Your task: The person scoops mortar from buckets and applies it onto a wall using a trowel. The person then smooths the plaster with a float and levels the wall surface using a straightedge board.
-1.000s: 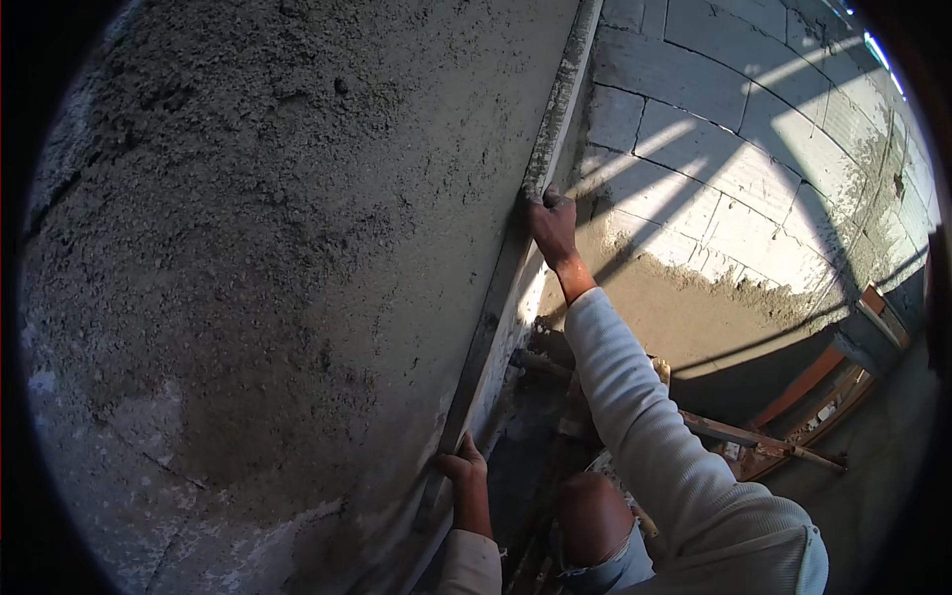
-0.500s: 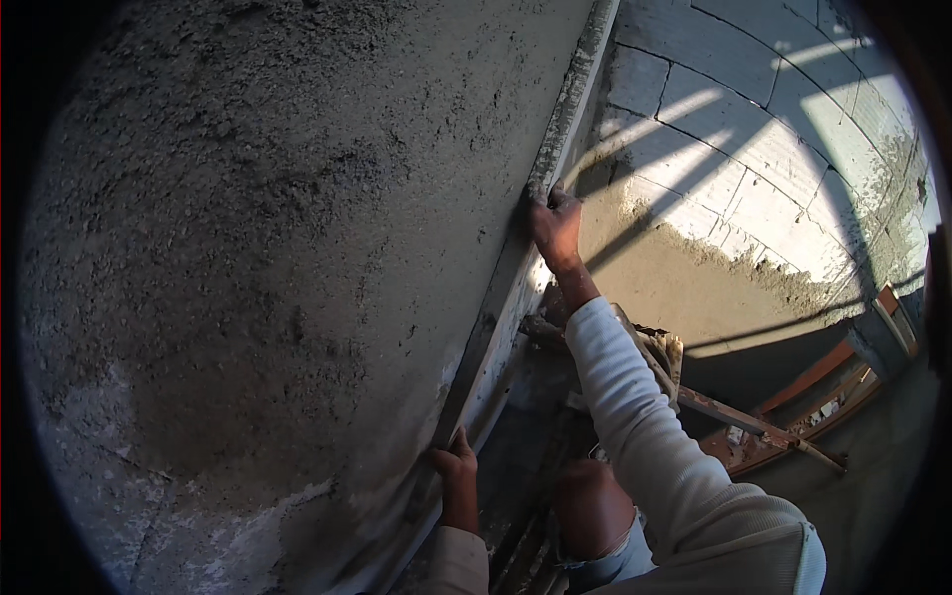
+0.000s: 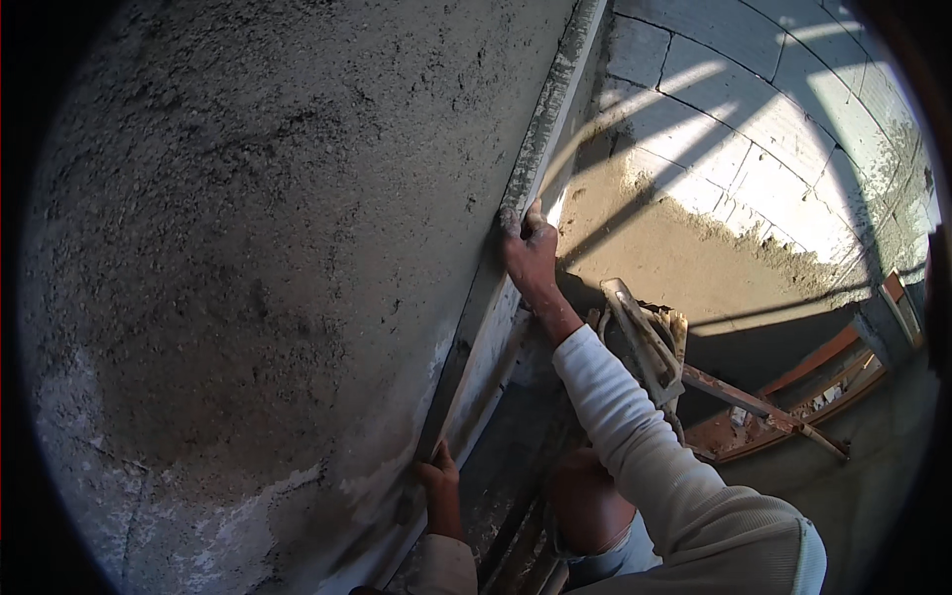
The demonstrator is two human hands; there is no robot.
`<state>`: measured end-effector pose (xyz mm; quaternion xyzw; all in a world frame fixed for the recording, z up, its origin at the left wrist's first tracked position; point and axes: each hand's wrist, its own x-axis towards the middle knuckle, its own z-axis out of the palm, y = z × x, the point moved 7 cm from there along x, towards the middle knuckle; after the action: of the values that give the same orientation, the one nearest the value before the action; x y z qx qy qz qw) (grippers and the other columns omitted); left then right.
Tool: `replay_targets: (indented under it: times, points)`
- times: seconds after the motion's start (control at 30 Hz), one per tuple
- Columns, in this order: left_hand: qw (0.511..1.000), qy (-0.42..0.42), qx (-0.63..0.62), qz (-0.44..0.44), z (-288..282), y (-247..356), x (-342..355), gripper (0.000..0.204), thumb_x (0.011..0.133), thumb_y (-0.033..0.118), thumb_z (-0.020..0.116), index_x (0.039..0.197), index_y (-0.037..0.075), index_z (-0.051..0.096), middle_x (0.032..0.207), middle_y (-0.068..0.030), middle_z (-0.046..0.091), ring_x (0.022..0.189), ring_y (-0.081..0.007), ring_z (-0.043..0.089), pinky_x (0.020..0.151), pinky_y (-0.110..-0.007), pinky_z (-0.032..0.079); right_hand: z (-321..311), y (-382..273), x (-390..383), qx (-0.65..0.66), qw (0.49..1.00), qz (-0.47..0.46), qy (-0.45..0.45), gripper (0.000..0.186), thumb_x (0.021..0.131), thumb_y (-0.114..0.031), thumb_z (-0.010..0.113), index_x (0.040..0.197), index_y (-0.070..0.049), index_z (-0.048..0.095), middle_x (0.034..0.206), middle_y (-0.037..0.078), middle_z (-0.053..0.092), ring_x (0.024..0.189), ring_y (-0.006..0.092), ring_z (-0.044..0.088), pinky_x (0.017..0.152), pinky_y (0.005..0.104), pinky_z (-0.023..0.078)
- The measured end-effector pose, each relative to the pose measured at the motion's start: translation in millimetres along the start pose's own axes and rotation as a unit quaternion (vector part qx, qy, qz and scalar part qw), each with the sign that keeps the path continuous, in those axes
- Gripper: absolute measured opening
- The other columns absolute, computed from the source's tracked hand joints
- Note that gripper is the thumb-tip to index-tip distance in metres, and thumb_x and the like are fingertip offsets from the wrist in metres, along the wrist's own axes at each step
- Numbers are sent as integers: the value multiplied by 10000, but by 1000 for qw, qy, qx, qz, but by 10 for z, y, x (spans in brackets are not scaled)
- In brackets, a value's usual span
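Note:
A long, mortar-smeared straightedge (image 3: 545,129) leans slantwise along the right side of a freshly plastered grey wall (image 3: 397,198). My right hand (image 3: 531,260) grips it at mid-length, with thumb and fingers wrapped round its edges. Lower down, my left hand (image 3: 438,481) is closed on the same straightedge near its lower end. Rough, wet mortar covers the wall's left part, while the strip beside the straightedge looks smoother. Some fingers of both hands are hidden behind the bar.
Right of my arm stands a wooden support (image 3: 645,342) with boards and a rusty metal bar (image 3: 739,395). Beyond it is a partly plastered block wall (image 3: 734,149) in sun and shadow. My bent knee (image 3: 590,501) is below my right arm.
Both hands and the straightedge have shifted left and a little downward in view, across the plastered wall. The grip of each hand looks the same. The view itself has also tilted slightly.

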<state>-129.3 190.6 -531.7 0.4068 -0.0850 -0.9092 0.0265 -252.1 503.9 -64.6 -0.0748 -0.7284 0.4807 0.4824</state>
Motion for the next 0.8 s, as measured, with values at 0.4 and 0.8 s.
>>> replay_targets:
  times: [0.4, 0.8]
  points:
    - [999, 11, 24, 21, -882, 772, 92, 576, 1052, 431, 600, 1448, 17, 546, 1430, -201, 593, 1258, -390, 628, 1089, -514, 566, 158, -159, -800, -54, 997, 16, -54, 385, 993, -223, 669, 1153, 127, 657, 1067, 326, 696, 935, 439, 690, 854, 447, 537]
    - [998, 42, 38, 26, -1240, 934, 283, 554, 1038, 381, 632, 1434, 2, 556, 1406, -219, 608, 1251, -375, 629, 1073, -485, 586, 114, 121, -1084, -28, 991, 63, -118, 537, 1005, -236, 676, 1271, 218, 567, 1168, 394, 658, 1109, 431, 674, 976, 459, 505]
